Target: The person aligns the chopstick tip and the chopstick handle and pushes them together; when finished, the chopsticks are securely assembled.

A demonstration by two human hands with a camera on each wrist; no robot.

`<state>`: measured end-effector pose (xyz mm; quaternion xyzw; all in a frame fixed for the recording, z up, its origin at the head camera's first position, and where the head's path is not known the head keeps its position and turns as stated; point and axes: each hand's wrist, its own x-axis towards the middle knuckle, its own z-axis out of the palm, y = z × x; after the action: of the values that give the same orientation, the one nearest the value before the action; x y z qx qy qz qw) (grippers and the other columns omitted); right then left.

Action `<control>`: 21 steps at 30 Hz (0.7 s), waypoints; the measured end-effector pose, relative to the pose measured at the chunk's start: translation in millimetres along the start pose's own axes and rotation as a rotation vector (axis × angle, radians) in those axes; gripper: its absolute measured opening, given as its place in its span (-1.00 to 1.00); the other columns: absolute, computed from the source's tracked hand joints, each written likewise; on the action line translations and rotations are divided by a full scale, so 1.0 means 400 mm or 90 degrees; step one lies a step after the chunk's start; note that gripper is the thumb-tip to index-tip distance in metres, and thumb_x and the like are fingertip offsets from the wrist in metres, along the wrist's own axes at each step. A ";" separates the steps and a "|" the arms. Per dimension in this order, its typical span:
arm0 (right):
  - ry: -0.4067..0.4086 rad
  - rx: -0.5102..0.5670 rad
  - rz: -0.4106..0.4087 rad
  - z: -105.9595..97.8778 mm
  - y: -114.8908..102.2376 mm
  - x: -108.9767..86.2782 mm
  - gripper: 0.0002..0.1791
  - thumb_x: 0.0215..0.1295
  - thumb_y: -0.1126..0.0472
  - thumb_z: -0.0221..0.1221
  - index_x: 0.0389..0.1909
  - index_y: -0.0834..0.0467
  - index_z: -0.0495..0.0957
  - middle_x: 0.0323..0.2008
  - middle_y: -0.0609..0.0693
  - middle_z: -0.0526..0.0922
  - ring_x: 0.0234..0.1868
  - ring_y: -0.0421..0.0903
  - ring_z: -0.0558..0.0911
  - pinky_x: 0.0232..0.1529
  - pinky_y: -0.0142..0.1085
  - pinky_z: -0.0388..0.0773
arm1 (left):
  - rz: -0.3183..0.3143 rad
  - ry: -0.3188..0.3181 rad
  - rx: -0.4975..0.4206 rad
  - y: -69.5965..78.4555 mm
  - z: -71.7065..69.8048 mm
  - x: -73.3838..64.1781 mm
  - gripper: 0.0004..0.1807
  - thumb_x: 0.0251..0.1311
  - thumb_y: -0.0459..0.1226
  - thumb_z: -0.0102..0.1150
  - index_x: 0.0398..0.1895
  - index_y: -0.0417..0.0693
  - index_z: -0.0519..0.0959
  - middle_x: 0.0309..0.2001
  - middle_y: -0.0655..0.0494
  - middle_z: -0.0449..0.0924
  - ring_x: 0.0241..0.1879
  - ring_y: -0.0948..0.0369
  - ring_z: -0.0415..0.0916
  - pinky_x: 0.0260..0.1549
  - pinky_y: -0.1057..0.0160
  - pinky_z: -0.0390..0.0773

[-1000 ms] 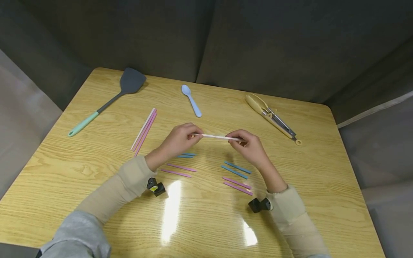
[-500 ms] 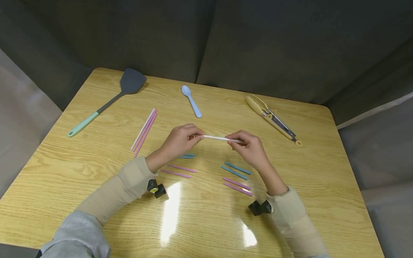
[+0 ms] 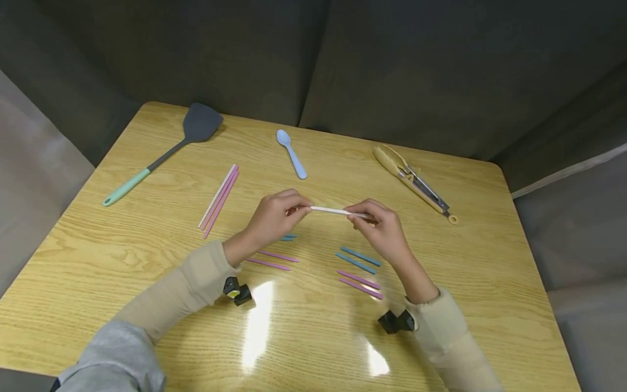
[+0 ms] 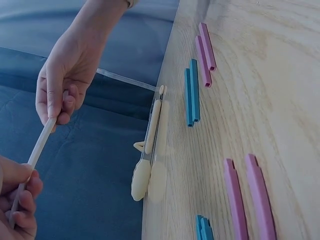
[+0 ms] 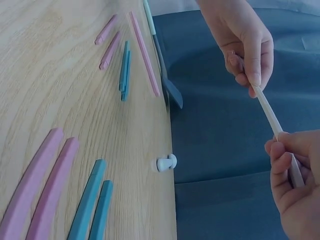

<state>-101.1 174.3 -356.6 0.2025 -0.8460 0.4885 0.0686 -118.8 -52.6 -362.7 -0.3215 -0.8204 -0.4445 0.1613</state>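
Observation:
Above the table, a thin white chopstick (image 3: 329,209) spans the space between both hands. My left hand (image 3: 280,215) pinches its left part between thumb and fingers. My right hand (image 3: 379,222) grips the other part the same way, and fingers hide both ends. Below the right hand lie two blue chopstick halves (image 3: 358,255) and two pink chopstick halves (image 3: 361,280). Two more pink halves (image 3: 274,259) lie below the left hand, near a pair of blue pieces (image 3: 289,237) partly hidden by it. In the left wrist view, the pink pieces (image 4: 205,55) show square hollow ends.
Left of the hands lie two long pink chopsticks (image 3: 221,202) and a white chopstick (image 3: 216,197) side by side. A spatula (image 3: 166,155) with a mint handle is at the far left. Behind lie a light blue spoon (image 3: 292,154) and yellow tongs (image 3: 413,182).
My left hand has shifted slightly to the right, and a little less of the white chopstick shows between the hands. The things on the table have stayed in place.

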 end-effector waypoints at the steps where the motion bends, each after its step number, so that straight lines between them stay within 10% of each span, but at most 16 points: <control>1: 0.000 -0.001 -0.002 -0.002 -0.010 0.000 -0.90 0.15 0.41 0.13 -0.33 0.33 0.58 -0.37 0.13 0.58 -0.38 0.01 0.59 -0.33 -0.47 0.53 | -0.001 -0.002 -0.002 0.001 0.000 0.000 -0.94 0.03 -0.40 0.21 -0.42 -0.24 0.63 -0.55 0.10 0.50 -0.62 0.33 0.25 -0.66 0.42 0.28; 11: -0.023 -0.023 0.035 -0.027 -0.003 0.003 -0.86 0.18 0.32 0.13 -0.26 0.26 0.60 -0.36 0.09 0.58 -0.38 -0.15 0.59 -0.39 -0.40 0.54 | 0.027 -0.046 0.014 -0.008 -0.002 0.015 -0.89 0.10 -0.35 0.16 -0.35 -0.20 0.63 -0.48 0.12 0.55 -0.54 0.33 0.35 -0.57 0.43 0.38; 21: -0.023 -0.080 -0.001 -0.027 -0.002 0.008 -0.86 0.12 0.45 0.14 -0.29 0.32 0.60 -0.37 0.14 0.60 -0.37 -0.02 0.58 -0.34 -0.23 0.55 | 0.085 -0.124 0.186 -0.009 -0.016 0.021 -0.89 0.08 -0.31 0.20 -0.33 -0.09 0.66 -0.36 0.11 0.54 -0.35 0.21 0.40 -0.37 0.34 0.40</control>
<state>-104.5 182.4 -349.5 0.2068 -0.8760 0.4305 0.0665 -127.7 -56.1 -356.8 -0.3898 -0.8648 -0.2756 0.1556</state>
